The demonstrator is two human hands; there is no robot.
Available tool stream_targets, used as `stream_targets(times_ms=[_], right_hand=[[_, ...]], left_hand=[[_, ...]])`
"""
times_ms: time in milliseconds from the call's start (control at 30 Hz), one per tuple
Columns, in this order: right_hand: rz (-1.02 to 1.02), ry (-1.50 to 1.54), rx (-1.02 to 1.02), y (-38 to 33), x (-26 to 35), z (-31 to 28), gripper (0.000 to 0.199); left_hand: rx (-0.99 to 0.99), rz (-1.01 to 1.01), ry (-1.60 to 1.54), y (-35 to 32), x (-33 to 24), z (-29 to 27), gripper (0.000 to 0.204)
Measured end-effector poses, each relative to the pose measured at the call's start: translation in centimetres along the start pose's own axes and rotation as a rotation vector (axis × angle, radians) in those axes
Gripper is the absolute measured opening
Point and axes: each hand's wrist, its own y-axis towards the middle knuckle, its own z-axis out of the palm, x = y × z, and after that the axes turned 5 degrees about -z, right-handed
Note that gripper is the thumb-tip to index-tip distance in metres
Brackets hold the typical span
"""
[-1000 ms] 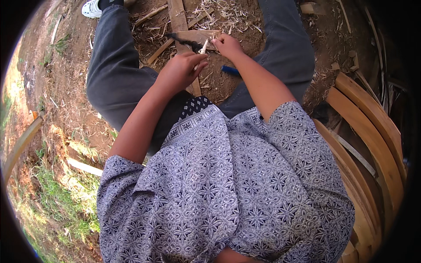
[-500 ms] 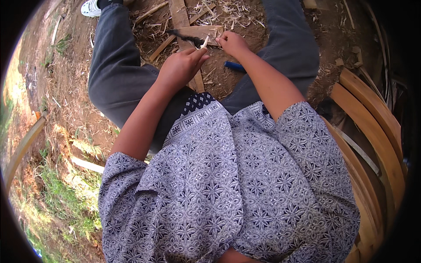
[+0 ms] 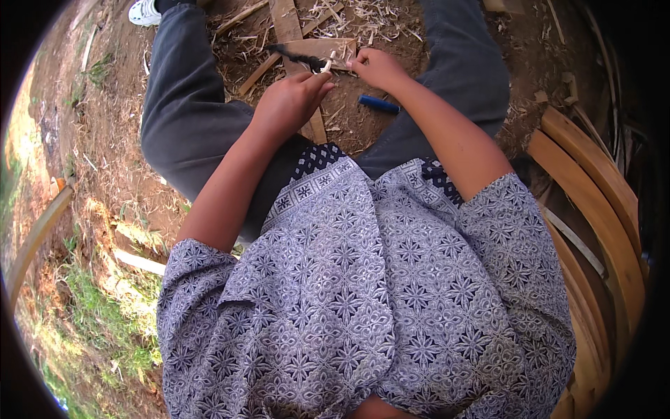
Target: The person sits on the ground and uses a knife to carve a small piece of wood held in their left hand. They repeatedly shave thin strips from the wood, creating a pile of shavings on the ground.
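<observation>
At the upper centre of the frame, both hands meet over a flat wooden board (image 3: 317, 47) on bare soil. The left hand (image 3: 293, 100) grips a pale stick (image 3: 327, 65), its tip protruding above the thumb and forefinger. The right hand (image 3: 380, 68), just to the right of the stick, has its fingers drawn together; whether they pinch a fine strand cannot be told at this scale. Dark fibre (image 3: 307, 59) lies behind the stick; whether the two are joined is unclear. For handling this fine, a firm left grip close below the tip would probably limit wobble, while the right fingers work lightly and near it. Steady wrists would help; a hard tug could twist the stick or snag the fibre. Below the right hand, a blue tube (image 3: 379, 104) lies near the right thigh, where a shifting leg might knock it. Wood shavings (image 3: 377, 24) litter the ground at upper centre.
</observation>
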Motion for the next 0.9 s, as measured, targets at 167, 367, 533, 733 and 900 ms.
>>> stream_targets(times_ms=[167,367,533,733,900], right_hand=[[0.119,-0.012,0.004,0.7,-0.3,0.4,0.038],[0.186,-0.069,-0.047,2.0,-1.2,1.5,0.033],[0.25,-0.123,-0.043,1.8,-0.3,1.3,0.038],[0.217,0.042,0.038,3.0,-3.1,1.7,0.042],[0.031,-0.086,0.027,1.1,-0.7,-0.2,0.048]], left_hand=[[0.029,-0.003,-0.008,0.0,-0.1,0.1,0.026],[0.003,0.088,0.055,-0.3,-0.1,0.9,0.025],[0.048,0.113,0.087,-0.4,-0.2,0.8,0.027],[0.051,0.148,0.103,-0.4,-0.2,1.0,0.028],[0.098,0.141,0.143,-0.7,0.0,1.3,0.029]])
